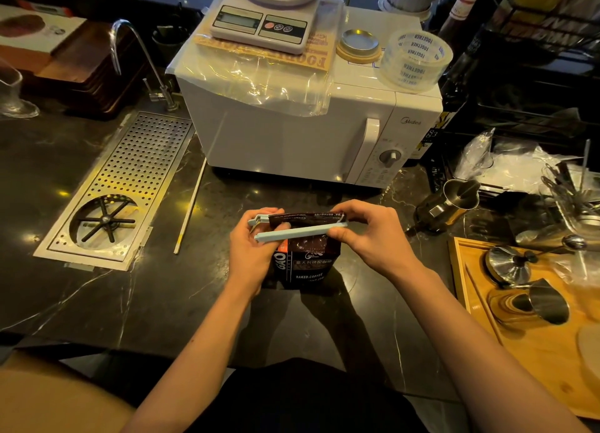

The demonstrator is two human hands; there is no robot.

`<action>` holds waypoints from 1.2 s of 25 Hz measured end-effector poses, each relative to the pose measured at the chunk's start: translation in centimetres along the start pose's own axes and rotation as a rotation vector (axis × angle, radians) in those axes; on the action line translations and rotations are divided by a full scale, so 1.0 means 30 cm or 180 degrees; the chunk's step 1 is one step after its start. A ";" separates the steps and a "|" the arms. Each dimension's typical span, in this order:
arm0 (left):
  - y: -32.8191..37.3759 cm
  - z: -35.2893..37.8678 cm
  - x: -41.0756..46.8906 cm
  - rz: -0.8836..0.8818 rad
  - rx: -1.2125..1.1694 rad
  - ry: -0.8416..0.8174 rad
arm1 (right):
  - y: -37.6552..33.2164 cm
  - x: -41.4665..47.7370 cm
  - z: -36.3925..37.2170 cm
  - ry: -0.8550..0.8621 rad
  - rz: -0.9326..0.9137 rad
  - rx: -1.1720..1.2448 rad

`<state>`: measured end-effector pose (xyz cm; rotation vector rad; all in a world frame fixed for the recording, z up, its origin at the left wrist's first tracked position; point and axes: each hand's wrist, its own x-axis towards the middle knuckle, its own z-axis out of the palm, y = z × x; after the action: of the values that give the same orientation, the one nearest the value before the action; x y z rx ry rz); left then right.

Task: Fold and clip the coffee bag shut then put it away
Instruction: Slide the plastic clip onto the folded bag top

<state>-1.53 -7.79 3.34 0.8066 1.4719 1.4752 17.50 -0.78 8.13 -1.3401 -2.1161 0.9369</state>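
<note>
A dark coffee bag (pixel 308 263) with white lettering stands upright on the black marble counter (pixel 162 302), its top folded over. A long pale blue clip (pixel 297 232) lies across the folded top, its two arms spread apart at the left end. My left hand (pixel 251 254) grips the clip's left, hinged end and the bag's left edge. The right end of the clip and the bag's folded top are pinched by my right hand (pixel 367 234).
A white microwave (pixel 292 124) stands just behind the bag, with a kitchen scale (pixel 263 26) and tape rolls (pixel 415 60) on top. A perforated rinser tray (pixel 113 192) is set in the counter at left. Steel pitchers (pixel 454 202) and a wooden tray (pixel 535 351) crowd the right.
</note>
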 end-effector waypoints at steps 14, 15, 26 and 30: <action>0.070 -0.144 0.034 0.0357 0.1466 -0.0703 | 0.015 -0.018 0.019 0.0168 0.0027 0.0198; 0.071 -0.143 0.030 0.0341 0.1376 -0.0665 | 0.015 -0.019 0.020 0.0180 0.0028 0.0191; 0.053 -0.114 0.026 0.0317 0.1226 -0.0177 | 0.020 -0.014 0.034 0.0223 0.0080 0.0251; 0.055 -0.115 0.029 0.0286 0.1199 -0.0187 | 0.020 -0.015 0.032 0.0227 0.0113 0.0274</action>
<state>-5.23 -8.31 4.55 1.1447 1.7134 1.2410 17.39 -1.30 7.03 -1.3517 -1.9824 0.9687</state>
